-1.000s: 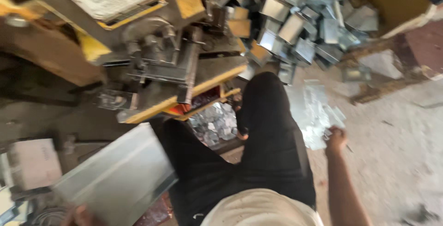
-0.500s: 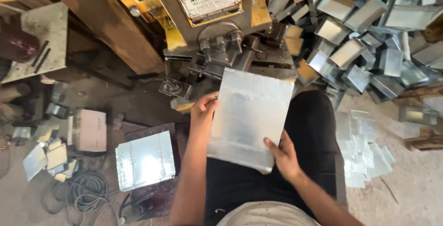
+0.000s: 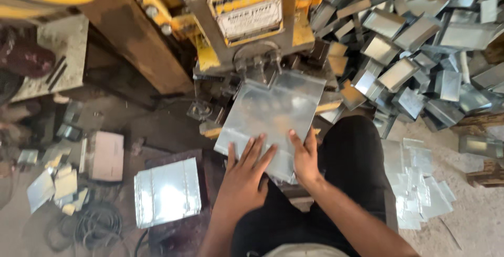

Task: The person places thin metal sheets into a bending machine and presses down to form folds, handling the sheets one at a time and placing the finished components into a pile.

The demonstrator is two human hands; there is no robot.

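A flat shiny metal sheet lies tilted on the bed of a yellow and grey press machine, its far edge under the press head. My left hand rests flat on the sheet's near left part, fingers spread. My right hand grips the near right edge, thumb on top. Both arms reach up from the bottom of the view, over my knees in black trousers.
A heap of bent metal boxes fills the upper right. Flat sheets lie stacked on the floor at left and at right. Scrap offcuts and a cable coil lie at the lower left. A wooden beam slants behind.
The sheet has moved forward from over my lap onto the press bed. My left hand shifted from its left edge to lie flat on top.
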